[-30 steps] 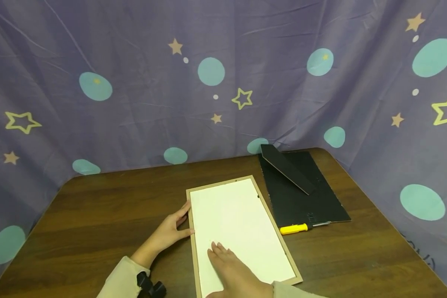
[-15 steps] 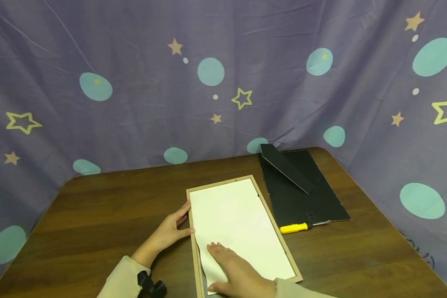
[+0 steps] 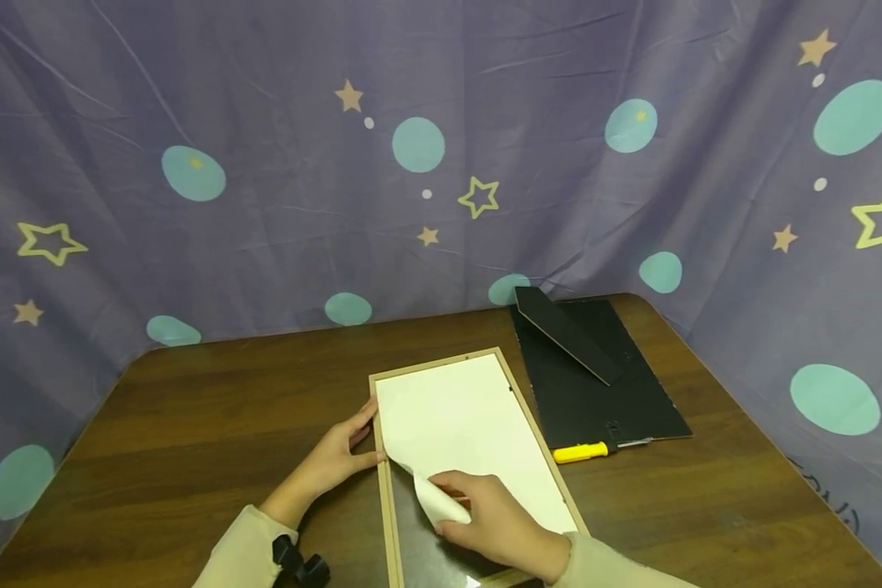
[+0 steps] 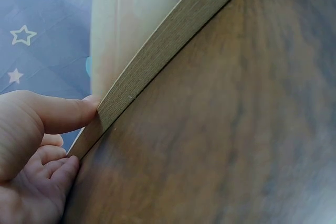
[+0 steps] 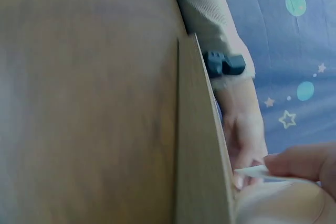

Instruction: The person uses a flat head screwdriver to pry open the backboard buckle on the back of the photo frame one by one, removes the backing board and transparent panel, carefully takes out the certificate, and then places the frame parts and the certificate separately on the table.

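Observation:
A wooden picture frame lies on the table with a white paper sheet inside it. Pinched by my right hand, the sheet's near left corner is lifted and folded back toward the far right. Under it a dark, glossy panel shows. My left hand rests against the frame's left side, thumb and fingers spread along it. In the left wrist view, the thumb touches the top edge of the frame's side. The right wrist view catches the lifted paper beside the frame's side.
On the right, a black backing board with its easel leg raised lies close to the frame. A yellow-handled screwdriver lies at the board's near edge. Behind the wooden table hangs a patterned curtain.
My right hand has gone from lying flat on the paper to pinching its near corner and lifting it back, uncovering the dark panel. My left hand has stayed at the frame's side.

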A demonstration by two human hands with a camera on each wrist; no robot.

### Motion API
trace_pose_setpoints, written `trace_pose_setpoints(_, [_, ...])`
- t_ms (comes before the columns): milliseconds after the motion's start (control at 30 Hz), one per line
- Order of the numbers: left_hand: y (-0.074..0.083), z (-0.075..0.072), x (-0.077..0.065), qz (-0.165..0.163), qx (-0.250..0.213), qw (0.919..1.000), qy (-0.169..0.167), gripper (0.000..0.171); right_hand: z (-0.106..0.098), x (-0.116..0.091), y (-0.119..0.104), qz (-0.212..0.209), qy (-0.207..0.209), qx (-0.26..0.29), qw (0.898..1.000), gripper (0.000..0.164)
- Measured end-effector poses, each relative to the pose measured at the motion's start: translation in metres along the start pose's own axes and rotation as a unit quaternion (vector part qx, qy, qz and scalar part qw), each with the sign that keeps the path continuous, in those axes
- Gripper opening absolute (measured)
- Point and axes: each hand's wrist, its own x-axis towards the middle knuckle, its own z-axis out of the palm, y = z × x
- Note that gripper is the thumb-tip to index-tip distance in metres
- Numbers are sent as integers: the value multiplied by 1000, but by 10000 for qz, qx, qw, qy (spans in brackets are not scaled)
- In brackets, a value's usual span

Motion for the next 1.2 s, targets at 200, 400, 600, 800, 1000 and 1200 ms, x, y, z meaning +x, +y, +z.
trace_pose_setpoints(200, [1,-1,-1,27,31,10000,-5,83,-20,-1,4,37,590,585,9965,32])
trace_pose_setpoints(400, [1,-1,-2,-16,38,10000,-14,84,-44,0,10,133,635,1490,9867,36])
trace_pose_setpoints(600, [-1,-1,-2,-136,34,9999,-40,85,-58,-1,16,-30,534,1995,9784,38])
trace_pose_setpoints(800, [-1,-1,-2,-89,2,9999,-48,85,-67,-1,15,-214,595,2090,9759,39])
trace_pose_setpoints(1000, [0,-1,-1,-181,43,9998,30,81,-71,1,11,-525,658,2335,9687,35])
trace_pose_setpoints(1200, [1,0,-2,-316,109,9993,145,74,-72,1,10,-684,828,2507,9621,33])
